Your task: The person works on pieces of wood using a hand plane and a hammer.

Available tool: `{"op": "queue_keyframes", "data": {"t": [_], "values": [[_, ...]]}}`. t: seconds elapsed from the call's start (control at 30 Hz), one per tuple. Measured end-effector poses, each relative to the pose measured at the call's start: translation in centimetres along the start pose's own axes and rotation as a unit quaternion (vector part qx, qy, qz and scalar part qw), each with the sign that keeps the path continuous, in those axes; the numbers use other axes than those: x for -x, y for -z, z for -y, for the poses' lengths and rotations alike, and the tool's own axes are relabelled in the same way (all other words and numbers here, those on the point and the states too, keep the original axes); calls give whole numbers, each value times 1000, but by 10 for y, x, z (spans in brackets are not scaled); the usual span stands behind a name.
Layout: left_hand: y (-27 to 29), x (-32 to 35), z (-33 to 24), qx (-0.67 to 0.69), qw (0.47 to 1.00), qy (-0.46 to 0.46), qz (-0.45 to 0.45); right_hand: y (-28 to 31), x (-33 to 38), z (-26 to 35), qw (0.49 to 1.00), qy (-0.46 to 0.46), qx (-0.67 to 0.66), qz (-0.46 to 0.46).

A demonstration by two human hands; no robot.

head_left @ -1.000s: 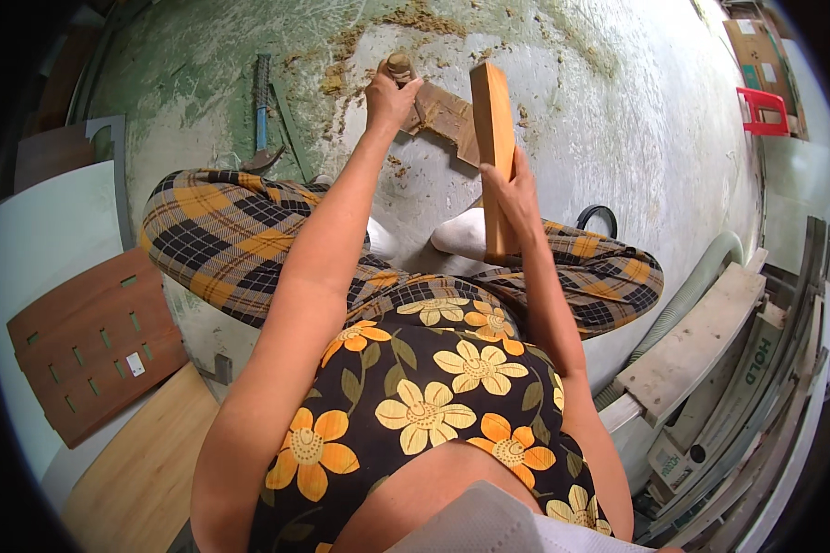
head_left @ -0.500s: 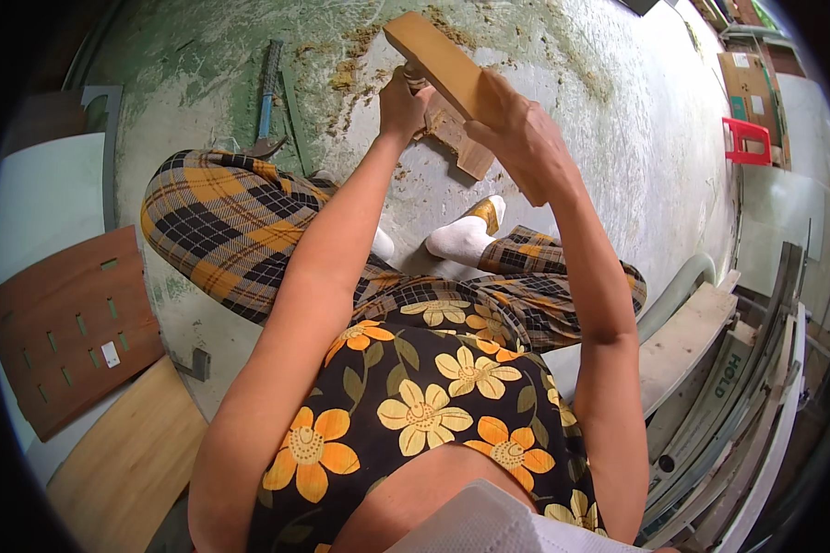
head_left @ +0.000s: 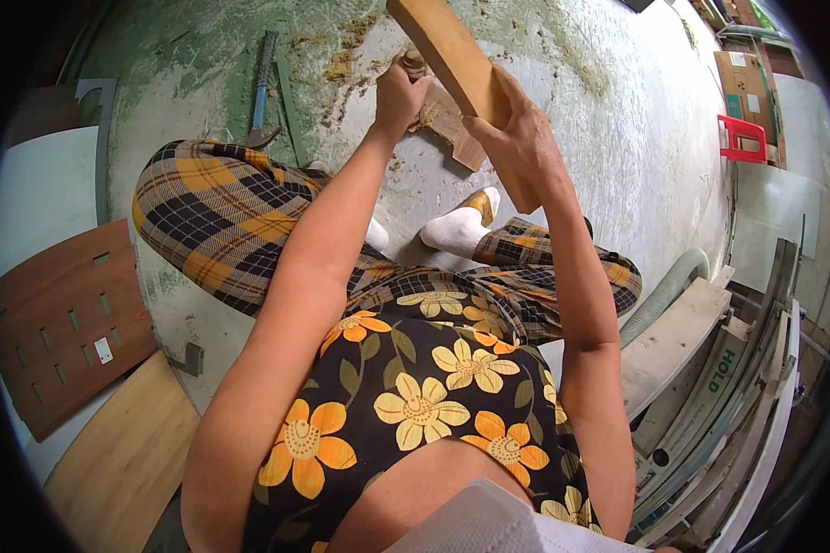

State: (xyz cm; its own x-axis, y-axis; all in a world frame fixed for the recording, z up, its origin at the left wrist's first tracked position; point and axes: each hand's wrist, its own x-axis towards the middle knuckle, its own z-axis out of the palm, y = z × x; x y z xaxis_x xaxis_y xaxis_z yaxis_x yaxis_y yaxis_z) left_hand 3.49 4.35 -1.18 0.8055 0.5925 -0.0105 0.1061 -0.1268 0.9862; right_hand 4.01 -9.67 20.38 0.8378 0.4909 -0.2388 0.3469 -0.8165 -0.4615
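Person sits on the floor, legs in yellow plaid trousers (head_left: 221, 212), flowered top (head_left: 415, 396) nearest the camera, white-socked foot (head_left: 456, 229) out in front.

Near left: light wooden board (head_left: 120, 461) lying flat, then a brown slotted panel (head_left: 60, 323) just beyond it, a small metal bracket (head_left: 191, 359) between panel and leg. Near right: stack of long pale boards and strips (head_left: 710, 396) leaning along the edge, a grey flexible hose (head_left: 669, 290) beside them.

Right hand (head_left: 516, 138) is clenched around a long light wooden plank (head_left: 456, 69), fingers wrapped over its face, thumb side under. Plank's long axis runs diagonally: lower end near and right by the wrist, upper end far and left, out of frame at the top. It is held up off the floor, tilted.

Left hand (head_left: 398, 92) is closed on a small rounded wooden piece (head_left: 415, 63), just left of the plank and touching or almost touching it; cannot tell which. Under both hands a short flat wood offcut (head_left: 452, 129) lies on the concrete, partly hidden by the plank.

Farther left: a blue-handled hammer (head_left: 263, 88) on the floor, handle pointing far, head near the knee. Sawdust (head_left: 341, 64) is scattered around it. Far right: red plastic crate (head_left: 742, 138), cardboard box (head_left: 742, 83) beyond. No containers with visible contents.
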Motion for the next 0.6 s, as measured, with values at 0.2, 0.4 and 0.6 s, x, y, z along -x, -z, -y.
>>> {"op": "queue_keyframes", "data": {"t": [0.2, 0.4, 0.6], "values": [[3, -1, 9, -27, 998, 48, 19, -8, 3, -11, 999, -20, -27, -8], [4, 2, -10, -45, 998, 24, -23, -2, 4, 7, 998, -4, -59, -2], [4, 8, -24, 22, 998, 52, -2, -20, -2, -8, 998, 35, 58, 18]]}}
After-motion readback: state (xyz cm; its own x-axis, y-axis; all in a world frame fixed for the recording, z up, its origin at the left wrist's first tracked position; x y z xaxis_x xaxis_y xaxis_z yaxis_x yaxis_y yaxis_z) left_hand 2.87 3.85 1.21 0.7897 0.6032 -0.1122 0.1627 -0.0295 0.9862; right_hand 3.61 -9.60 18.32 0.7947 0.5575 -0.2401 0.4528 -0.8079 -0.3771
